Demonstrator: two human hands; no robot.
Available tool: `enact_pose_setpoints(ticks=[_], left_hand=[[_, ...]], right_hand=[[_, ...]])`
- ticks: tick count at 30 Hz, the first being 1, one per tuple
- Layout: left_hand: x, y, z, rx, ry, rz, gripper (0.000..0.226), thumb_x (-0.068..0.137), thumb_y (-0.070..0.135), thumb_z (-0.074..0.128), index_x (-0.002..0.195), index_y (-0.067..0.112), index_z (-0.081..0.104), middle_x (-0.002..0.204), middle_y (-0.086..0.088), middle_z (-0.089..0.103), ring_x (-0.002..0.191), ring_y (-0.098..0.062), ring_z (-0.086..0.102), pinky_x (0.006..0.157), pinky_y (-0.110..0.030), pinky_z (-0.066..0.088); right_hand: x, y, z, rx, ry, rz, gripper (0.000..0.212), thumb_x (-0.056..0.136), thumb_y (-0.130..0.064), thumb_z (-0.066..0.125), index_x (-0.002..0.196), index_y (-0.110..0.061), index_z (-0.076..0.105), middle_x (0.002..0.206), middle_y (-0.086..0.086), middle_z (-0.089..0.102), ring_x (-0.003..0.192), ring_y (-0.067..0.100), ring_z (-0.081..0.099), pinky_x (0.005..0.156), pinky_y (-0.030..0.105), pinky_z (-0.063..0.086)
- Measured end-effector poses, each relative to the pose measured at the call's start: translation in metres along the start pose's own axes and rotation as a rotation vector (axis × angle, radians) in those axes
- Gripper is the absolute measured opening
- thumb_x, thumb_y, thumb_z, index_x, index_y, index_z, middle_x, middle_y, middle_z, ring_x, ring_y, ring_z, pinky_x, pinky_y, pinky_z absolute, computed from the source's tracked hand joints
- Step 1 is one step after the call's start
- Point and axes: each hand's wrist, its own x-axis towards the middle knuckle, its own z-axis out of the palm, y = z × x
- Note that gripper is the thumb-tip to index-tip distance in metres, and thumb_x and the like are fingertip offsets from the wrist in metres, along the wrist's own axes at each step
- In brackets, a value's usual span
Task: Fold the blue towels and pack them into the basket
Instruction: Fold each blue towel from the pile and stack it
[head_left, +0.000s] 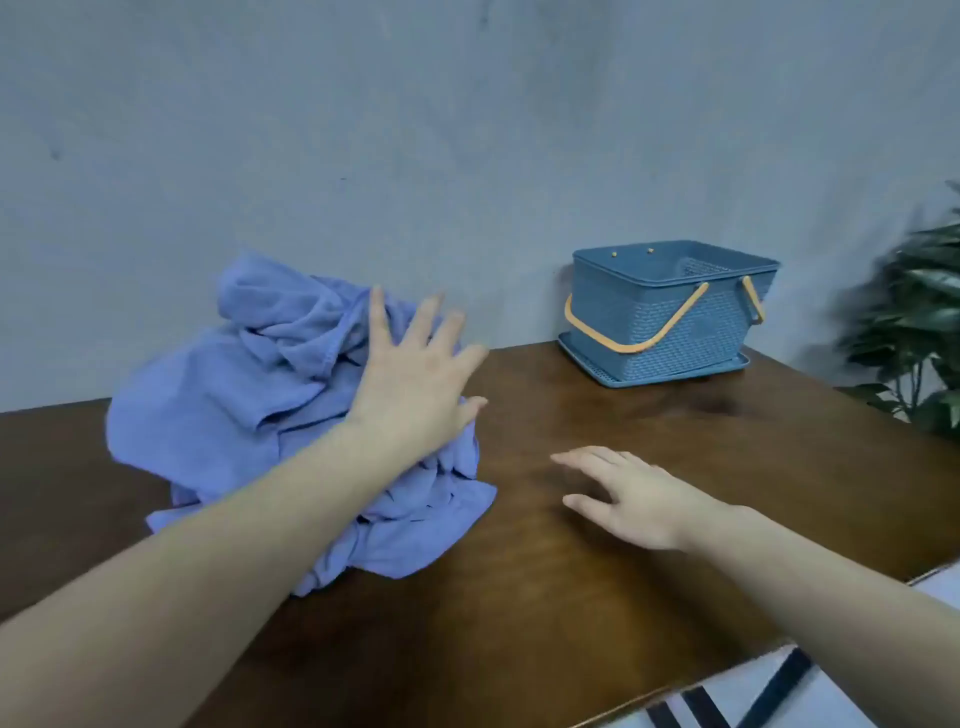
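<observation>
A crumpled heap of blue towels (223, 395) lies on the left part of the brown wooden table (597, 597). My left hand (415, 379) is over the heap's right side, fingers spread, gripping nothing. My right hand (634, 499) hovers low over the bare table to the right of the heap, fingers apart and holding nothing. A blue woven-look plastic basket (670, 332) with two orange handles folded down stands on its tray at the table's far right, against the wall. No towel shows above its rim.
A grey wall (467, 130) runs right behind the table. A green leafy plant (919, 322) stands past the table's right edge. The table's near right edge runs diagonally, with white cloth with dark stripes (753, 696) below it.
</observation>
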Motion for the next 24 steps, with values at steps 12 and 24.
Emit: enact_pose_setpoints(ticks=[12,24], left_hand=[[-0.009,-0.038,-0.026,-0.35,-0.08,-0.328,0.025,0.096,0.029,0.056,0.076,0.017,0.066,0.067,0.0,0.06,0.063,-0.02,0.057,0.052,-0.034,0.036],[0.028,0.057,-0.062,-1.399,-0.08,-0.361,0.008,0.091,0.019,0.073,0.093,0.015,0.067,0.082,0.006,0.067,0.065,0.011,0.055,0.067,-0.005,0.041]], right_hand=[[-0.013,-0.021,-0.006,0.01,0.092,-0.059,0.054,0.099,-0.055,0.048,0.149,-0.049,0.03,0.153,-0.02,0.035,0.135,0.012,0.04,0.114,0.046,0.035],[-0.047,-0.026,-0.031,0.828,0.393,-0.072,0.088,0.072,-0.062,0.072,0.147,-0.055,0.027,0.151,-0.021,0.037,0.129,0.002,0.05,0.097,0.02,0.043]])
